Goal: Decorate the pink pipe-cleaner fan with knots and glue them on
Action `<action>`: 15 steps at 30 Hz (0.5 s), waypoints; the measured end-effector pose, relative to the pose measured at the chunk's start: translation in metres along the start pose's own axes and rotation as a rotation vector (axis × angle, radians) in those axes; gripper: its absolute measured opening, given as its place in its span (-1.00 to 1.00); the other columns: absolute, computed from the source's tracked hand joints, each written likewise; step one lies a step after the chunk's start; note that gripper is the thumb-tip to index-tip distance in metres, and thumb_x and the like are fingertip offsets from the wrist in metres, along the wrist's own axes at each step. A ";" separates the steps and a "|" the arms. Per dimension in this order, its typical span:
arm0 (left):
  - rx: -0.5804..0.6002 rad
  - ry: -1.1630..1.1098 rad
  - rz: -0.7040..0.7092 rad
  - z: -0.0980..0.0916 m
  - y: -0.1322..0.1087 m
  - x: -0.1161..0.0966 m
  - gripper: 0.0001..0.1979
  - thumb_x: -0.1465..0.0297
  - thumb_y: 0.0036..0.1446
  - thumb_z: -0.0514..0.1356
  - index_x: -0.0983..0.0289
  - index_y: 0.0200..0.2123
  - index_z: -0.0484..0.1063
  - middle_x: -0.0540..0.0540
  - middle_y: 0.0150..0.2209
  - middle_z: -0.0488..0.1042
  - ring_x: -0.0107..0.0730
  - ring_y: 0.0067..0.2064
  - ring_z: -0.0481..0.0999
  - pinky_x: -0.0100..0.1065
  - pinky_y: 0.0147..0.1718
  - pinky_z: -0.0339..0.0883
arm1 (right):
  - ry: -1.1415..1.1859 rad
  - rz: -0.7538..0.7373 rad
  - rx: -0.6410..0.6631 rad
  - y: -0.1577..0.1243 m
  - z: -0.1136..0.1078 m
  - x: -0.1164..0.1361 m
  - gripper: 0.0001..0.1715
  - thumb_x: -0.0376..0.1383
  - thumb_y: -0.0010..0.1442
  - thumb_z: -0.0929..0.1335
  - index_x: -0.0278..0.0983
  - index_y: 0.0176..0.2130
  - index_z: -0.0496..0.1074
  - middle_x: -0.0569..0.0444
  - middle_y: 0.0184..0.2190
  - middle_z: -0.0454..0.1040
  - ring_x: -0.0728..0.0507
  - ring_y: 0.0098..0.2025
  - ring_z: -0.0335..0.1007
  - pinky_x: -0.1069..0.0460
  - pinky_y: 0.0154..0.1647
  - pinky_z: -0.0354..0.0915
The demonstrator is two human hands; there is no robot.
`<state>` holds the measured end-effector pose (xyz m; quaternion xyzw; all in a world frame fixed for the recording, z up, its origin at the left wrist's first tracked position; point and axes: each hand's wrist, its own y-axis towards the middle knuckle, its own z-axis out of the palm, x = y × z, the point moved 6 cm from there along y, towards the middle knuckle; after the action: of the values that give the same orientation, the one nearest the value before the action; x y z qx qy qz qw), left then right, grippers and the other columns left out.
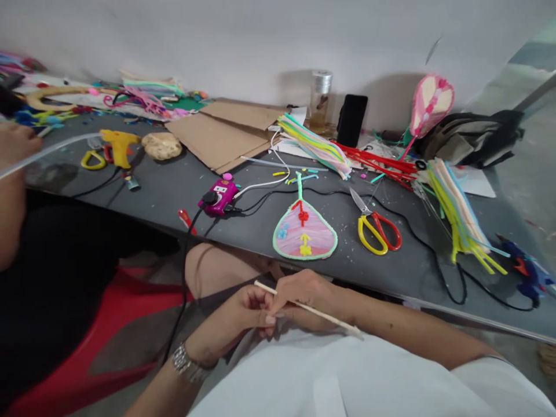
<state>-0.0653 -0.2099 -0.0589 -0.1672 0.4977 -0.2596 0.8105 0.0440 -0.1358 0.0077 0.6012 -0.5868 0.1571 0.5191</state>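
My left hand (230,318) and my right hand (304,295) meet below the table's front edge, both closed around a thin wooden stick (324,315). The fingers of both hands hide its middle stretch. A silver wristwatch (185,362) sits on my left wrist. Just beyond my hands, on the grey table (169,200), lies a pink pipe-cleaner fan (304,231) with a green border. Yellow-and-red scissors (376,231) lie open to its right.
A co-worker in black (56,260) sits at the left on a red chair (95,307), one hand (13,147) gripping a clear rod. The table holds a yellow glue gun (119,146), a blue glue gun (527,272), cardboard (226,133), pipe cleaners (460,217) and black cables.
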 end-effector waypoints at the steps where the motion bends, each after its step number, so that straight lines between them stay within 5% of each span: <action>1: 0.021 0.016 -0.002 0.002 0.000 -0.001 -0.57 0.20 -0.25 0.59 0.36 -0.57 0.49 0.00 -0.63 0.43 -0.58 -0.59 0.31 -0.52 -0.55 0.16 | -0.013 0.026 0.022 0.001 0.002 0.000 -0.81 -0.33 0.38 0.35 -0.28 -0.30 0.51 0.06 -0.38 0.59 -0.01 -0.32 0.50 0.13 -0.24 0.38; 5: 0.039 0.022 0.017 0.006 -0.001 -0.007 -0.61 0.21 -0.18 0.56 0.36 -0.50 0.52 -0.01 -0.60 0.43 -0.57 -0.57 0.31 -0.50 -0.54 0.16 | -0.138 0.118 0.051 0.003 0.006 -0.006 -0.87 -0.39 0.29 0.36 -0.25 -0.32 0.49 0.11 -0.39 0.54 -0.02 -0.34 0.45 0.12 -0.26 0.32; 11: -0.181 0.059 0.212 -0.011 -0.006 -0.033 -0.62 0.19 -0.08 0.51 0.30 -0.51 0.44 -0.04 -0.58 0.39 -0.55 -0.53 0.26 -0.48 -0.52 0.14 | -0.234 0.113 -0.290 -0.006 -0.021 -0.012 -0.82 -0.47 0.25 0.26 -0.25 -0.34 0.38 0.17 -0.47 0.41 0.01 -0.43 0.29 0.12 -0.33 0.20; 15: -0.364 0.109 0.339 -0.025 -0.013 -0.048 -0.64 0.18 -0.03 0.47 0.29 -0.49 0.44 -0.04 -0.57 0.39 -0.53 -0.50 0.27 -0.46 -0.49 0.16 | -0.287 0.160 -0.188 -0.011 -0.017 -0.018 -0.82 -0.45 0.27 0.25 -0.24 -0.35 0.34 0.19 -0.50 0.37 0.01 -0.47 0.24 0.11 -0.38 0.14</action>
<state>-0.1087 -0.1923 -0.0291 -0.2103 0.6000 -0.0345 0.7711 0.0558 -0.1152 -0.0044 0.5178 -0.7129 0.0550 0.4697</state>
